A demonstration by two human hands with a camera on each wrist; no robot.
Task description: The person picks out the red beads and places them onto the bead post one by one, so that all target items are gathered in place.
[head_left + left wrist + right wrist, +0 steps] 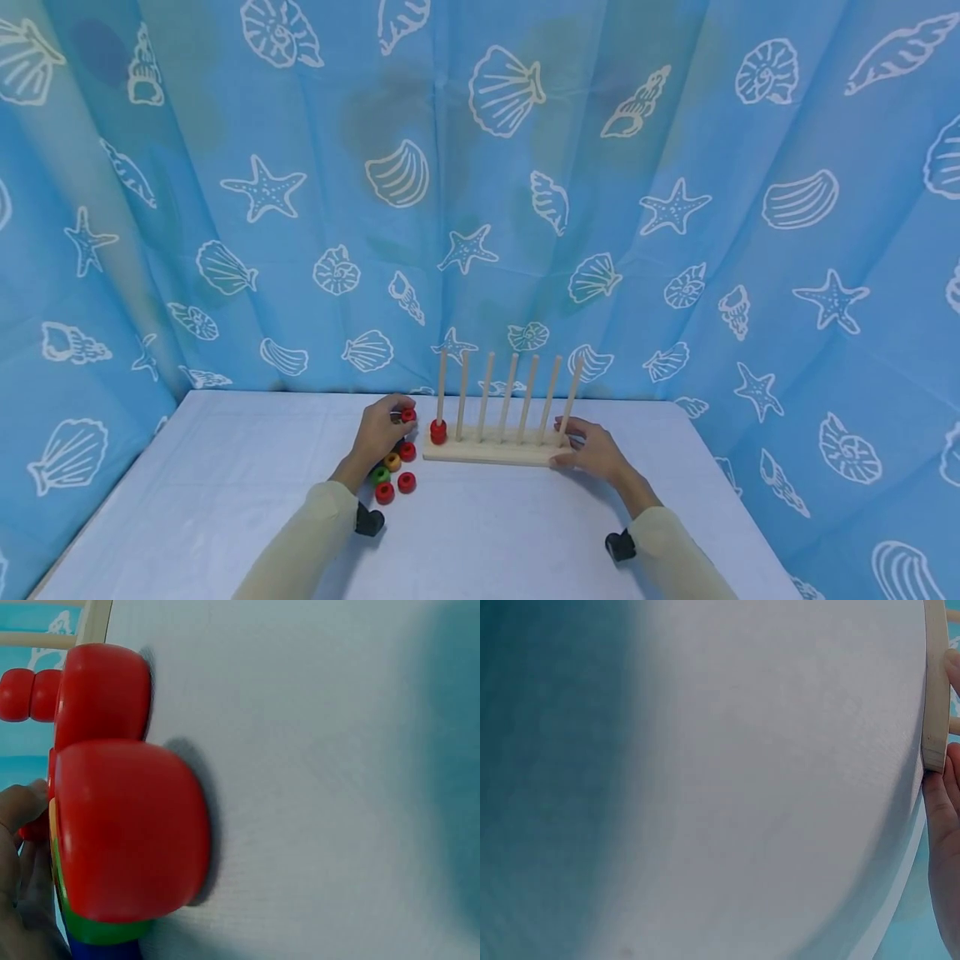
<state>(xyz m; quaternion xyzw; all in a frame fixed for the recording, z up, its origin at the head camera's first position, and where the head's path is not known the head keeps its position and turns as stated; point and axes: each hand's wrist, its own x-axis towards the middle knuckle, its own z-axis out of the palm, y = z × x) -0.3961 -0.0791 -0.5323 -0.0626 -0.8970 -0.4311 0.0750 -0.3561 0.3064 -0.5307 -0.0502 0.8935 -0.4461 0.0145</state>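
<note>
My left hand (381, 432) pinches a red bead (408, 414) just left of a wooden peg stand (487, 452). In the left wrist view, thumb and fingers close on that bead (33, 829), partly hidden by nearer beads. Two red beads (438, 432) sit low on the stand's leftmost peg; the other upright pegs carry none. At the stand's right end my right hand (596, 451) grips the base, thumb in front and fingers around the end. The right wrist view shows fingers against the base's end (934, 750).
Loose beads lie beside and below my left hand: several red ones (407, 482), an orange one (393, 461), a green one (381, 476), and a blue one (105, 950) partly hidden. A white cloth covers the table (495, 533). Behind it hangs a blue shell-patterned curtain (480, 200).
</note>
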